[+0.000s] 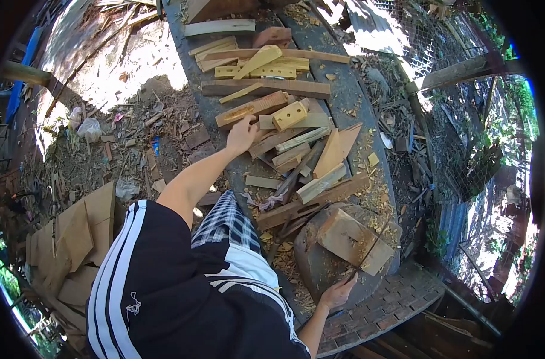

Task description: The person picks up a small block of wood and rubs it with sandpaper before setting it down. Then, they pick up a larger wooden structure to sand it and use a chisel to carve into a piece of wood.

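Observation:
My left hand (242,135) reaches out to a wooden block (252,109) with a rough hollow cut in its face, its fingers curled at the block's near edge. Right beside it lies a yellowish block with drilled holes (290,115), on top of a flat pale strip (311,121). My right hand (337,294) is closed round the near end of a long, thin, dark-bladed tool (375,244). That blade slants across a thick wood block (355,240), which rests on a broad chopping stump (311,266) scattered with chips.
Several wood offcuts (323,182) lie heaped along the dark bench (344,102). Farther off are more drilled yellow pieces (257,70) and a long brown bar (266,88). Boards (81,233) lean at the left, over debris-covered ground. A wooden rail (458,72) stands at the right.

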Action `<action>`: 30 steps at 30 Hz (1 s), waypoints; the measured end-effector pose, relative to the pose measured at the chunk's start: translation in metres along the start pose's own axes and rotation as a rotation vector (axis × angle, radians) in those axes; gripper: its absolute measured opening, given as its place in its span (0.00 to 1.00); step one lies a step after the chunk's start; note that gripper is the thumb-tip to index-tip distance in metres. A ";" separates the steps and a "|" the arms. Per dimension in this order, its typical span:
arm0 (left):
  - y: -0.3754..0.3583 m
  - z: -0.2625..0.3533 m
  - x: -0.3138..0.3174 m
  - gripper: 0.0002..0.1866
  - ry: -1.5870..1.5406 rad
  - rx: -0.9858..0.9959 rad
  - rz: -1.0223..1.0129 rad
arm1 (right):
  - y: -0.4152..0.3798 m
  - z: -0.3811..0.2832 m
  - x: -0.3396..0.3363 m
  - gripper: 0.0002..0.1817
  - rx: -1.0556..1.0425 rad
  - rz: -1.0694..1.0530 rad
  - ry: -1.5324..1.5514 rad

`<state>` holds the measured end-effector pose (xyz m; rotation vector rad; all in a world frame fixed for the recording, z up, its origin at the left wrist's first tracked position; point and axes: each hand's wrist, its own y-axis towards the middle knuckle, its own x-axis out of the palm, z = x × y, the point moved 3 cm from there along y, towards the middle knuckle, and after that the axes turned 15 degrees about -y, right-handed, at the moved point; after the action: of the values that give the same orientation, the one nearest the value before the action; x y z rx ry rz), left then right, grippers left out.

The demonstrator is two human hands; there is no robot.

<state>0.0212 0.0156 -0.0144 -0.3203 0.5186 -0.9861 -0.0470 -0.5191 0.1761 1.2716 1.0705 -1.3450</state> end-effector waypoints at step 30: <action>0.016 0.001 -0.021 0.32 0.647 0.497 0.254 | 0.001 -0.004 0.016 0.25 0.170 -0.077 -0.217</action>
<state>0.0239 0.0419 -0.0162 0.5201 0.8475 -0.9244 -0.0450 -0.5165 0.1603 1.1827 0.8766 -1.6212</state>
